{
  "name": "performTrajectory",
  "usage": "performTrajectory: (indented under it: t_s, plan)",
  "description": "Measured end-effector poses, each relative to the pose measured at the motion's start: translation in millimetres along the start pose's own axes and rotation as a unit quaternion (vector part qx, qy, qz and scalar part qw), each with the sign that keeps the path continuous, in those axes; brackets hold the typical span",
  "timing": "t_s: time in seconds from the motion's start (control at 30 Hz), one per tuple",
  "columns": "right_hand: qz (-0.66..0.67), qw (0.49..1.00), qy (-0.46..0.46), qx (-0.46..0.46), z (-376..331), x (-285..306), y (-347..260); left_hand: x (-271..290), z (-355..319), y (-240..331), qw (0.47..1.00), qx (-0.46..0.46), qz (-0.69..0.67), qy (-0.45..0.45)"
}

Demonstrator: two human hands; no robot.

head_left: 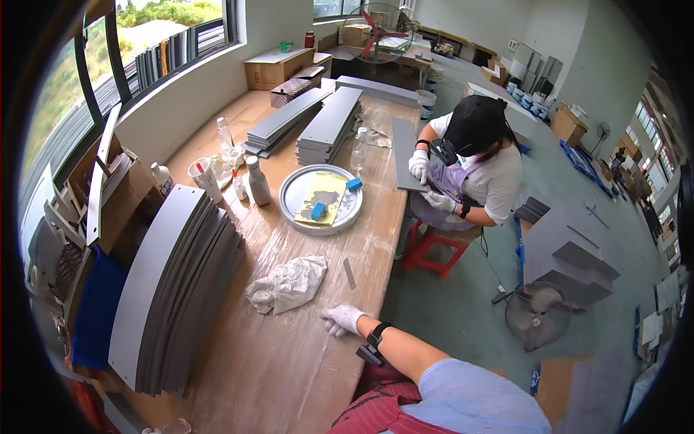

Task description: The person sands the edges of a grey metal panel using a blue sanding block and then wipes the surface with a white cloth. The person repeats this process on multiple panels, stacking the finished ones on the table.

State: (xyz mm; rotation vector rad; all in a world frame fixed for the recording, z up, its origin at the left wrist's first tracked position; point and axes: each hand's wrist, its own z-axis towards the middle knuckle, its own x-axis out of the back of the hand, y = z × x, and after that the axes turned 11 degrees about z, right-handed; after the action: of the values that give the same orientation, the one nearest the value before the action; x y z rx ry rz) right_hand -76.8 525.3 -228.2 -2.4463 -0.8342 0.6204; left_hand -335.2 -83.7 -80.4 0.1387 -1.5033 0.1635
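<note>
My right hand, in a white glove, rests on the film-covered wooden table near its right edge. Its fingers are loosely bent and somewhat apart, and I see nothing in them. Just beyond it lie a crumpled white cloth and a thin grey strip. Farther up the table sits a round pale grey lid, bearing a stained yellow sheet and two blue blocks, one near the sheet's lower edge and another by the rim. My left hand is out of view.
A tall row of grey panels stands at the left; more panels lie stacked at the far end. Bottles stand behind the lid. Across the right edge, a co-worker on a red stool handles a grey panel.
</note>
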Motion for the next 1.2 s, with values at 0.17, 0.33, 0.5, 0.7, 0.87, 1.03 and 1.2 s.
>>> performTrajectory:
  t_s: [0.17,0.33,0.5,0.7,0.87,1.03,1.2]
  plan:
    - [0.011,1.0,-0.002,-0.02,23,44,18,-24,37,40,1.0,0.017,0.012,-0.02]
    - [-0.067,0.998,0.014,0.01,-6,1,5,56,37,79,0.991,0.13,-0.002,0.032]
    - [-0.106,0.994,0.019,0.004,3,15,3,76,74,201,0.988,-0.036,-0.136,0.064]
    - [-0.135,0.991,-0.004,0.0,-2,-2,-5,112,51,260,0.996,-0.043,0.044,-0.067]
    - [-0.131,0.985,-0.108,-0.035,-12,-24,-13,97,-9,263,0.993,-0.112,-0.015,-0.027]
    - [-0.21,0.885,-0.4,0.112,-40,-182,-63,67,-56,218,0.972,-0.087,-0.206,0.074]
    - [0.073,0.913,-0.392,-0.086,-22,-293,-101,-30,-60,193,0.627,-0.048,-0.777,0.011]
